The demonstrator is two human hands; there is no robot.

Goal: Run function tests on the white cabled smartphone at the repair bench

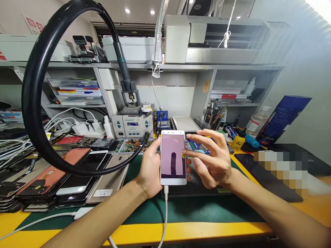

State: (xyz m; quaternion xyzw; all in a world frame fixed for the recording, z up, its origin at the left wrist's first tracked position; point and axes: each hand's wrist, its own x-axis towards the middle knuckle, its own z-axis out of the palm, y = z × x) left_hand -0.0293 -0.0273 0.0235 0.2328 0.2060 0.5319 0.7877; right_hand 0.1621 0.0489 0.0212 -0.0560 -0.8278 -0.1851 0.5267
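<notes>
A white smartphone [173, 162] is held upright above the bench, its screen lit pinkish-purple with a dark shape in the lower middle. My left hand [150, 168] wraps round it from the left, with fingertips showing past its right edge. A white charging cable [166, 210] is plugged into the phone's bottom and hangs down over the bench edge. At the phone's right side is my right hand [210, 156], fingers spread and holding nothing. One fingertip is at the screen's right edge; whether it touches the glass I cannot tell.
Stacked phones and phone parts [51, 175] cover the bench's left side. A thick black hose [33, 86] loops in front of the soldering station [134, 125]. A perforated black mat [207, 182] lies on the green work mat [207, 208]. Bottles, including a yellow one [238, 142], stand at right.
</notes>
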